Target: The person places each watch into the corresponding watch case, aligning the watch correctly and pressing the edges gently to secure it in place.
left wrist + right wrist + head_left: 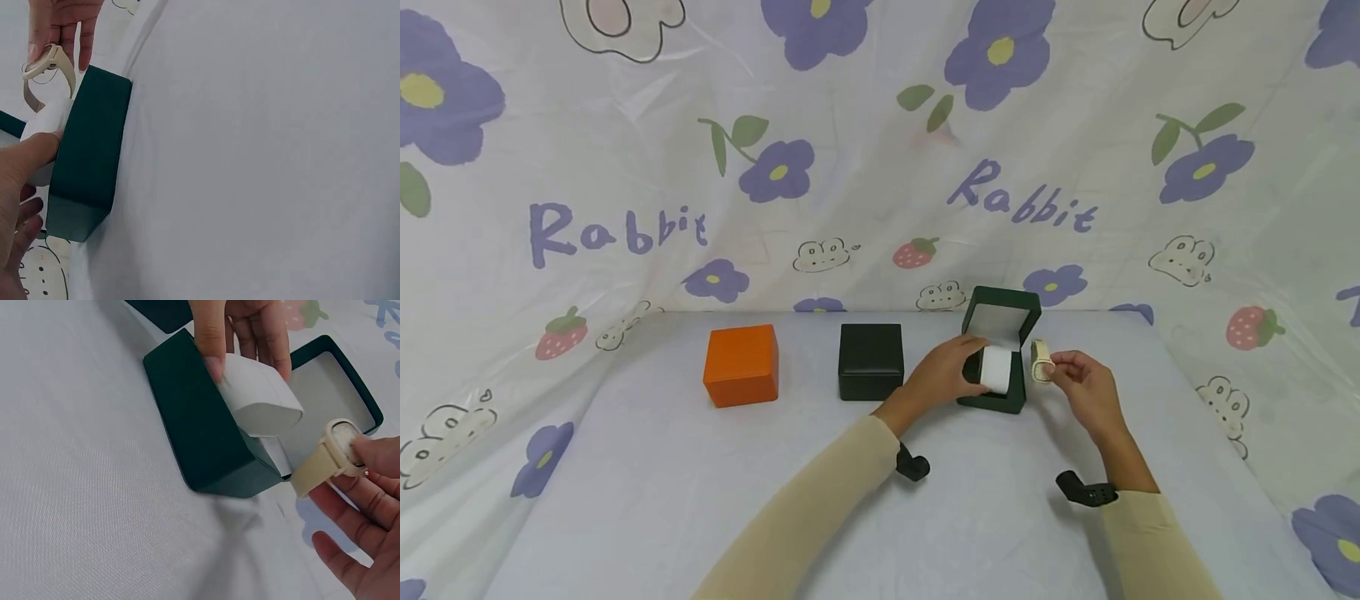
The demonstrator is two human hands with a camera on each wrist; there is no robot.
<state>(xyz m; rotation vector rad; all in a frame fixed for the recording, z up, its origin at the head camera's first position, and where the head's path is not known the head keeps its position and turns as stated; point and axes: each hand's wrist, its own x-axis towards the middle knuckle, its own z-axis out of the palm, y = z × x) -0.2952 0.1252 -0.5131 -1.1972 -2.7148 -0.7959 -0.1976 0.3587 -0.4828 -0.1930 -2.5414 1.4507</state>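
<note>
A dark green watch box (992,403) stands with its lid raised at the back right of the table. My left hand (942,372) grips a white watch cushion (996,369) by its end, thumb on one side and fingers on the other; in the right wrist view the cushion (262,394) sits tilted, partly out of the box (194,419). To the right of the box, my right hand (1086,392) pinches a cream wristwatch (1041,362) by its case. The watch's strap (64,65) forms a loop close beside the cushion's far end in the left wrist view.
Left of the green box stands a closed black box (870,362), near my left wrist. An orange box (742,367) is farther left. Behind the white-covered table (700,500) hangs a patterned curtain (865,167). A black wrist camera (1086,490) is on my right wrist.
</note>
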